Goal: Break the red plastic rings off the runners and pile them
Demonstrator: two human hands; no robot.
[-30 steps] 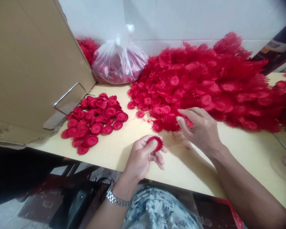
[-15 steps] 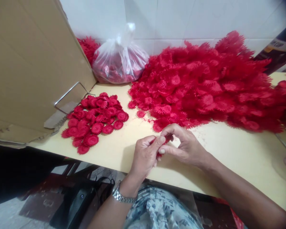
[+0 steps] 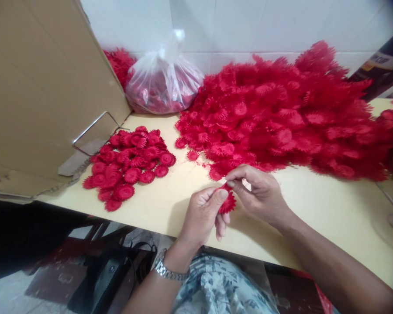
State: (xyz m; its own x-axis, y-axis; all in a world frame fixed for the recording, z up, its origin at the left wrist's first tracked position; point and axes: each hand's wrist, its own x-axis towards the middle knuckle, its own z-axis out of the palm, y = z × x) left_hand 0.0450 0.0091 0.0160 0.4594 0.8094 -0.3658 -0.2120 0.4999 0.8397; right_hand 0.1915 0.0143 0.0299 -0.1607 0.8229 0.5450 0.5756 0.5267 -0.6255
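A red piece with a toothed edge point(image 3: 228, 203) is pinched between the thumb and fingers of my left hand point(image 3: 203, 213), over the front part of the pale yellow table point(image 3: 150, 205). My right hand point(image 3: 262, 192) has thumb and forefinger pressed together on the upper edge of the same piece. Left of my hands lies a small pile of round red pieces point(image 3: 131, 165). Behind them spreads a much larger heap of red toothed pieces point(image 3: 281, 117).
A cardboard box point(image 3: 46, 96) with a metal wire handle point(image 3: 88, 131) stands at the left. A tied clear plastic bag point(image 3: 165, 83) of red pieces sits against the tiled wall. A black bag point(image 3: 101, 279) is below the table edge.
The red piece now shows its toothed edge beside my left thumb. My right thumb and forefinger have come together at its top, and my left lower fingers have loosened.
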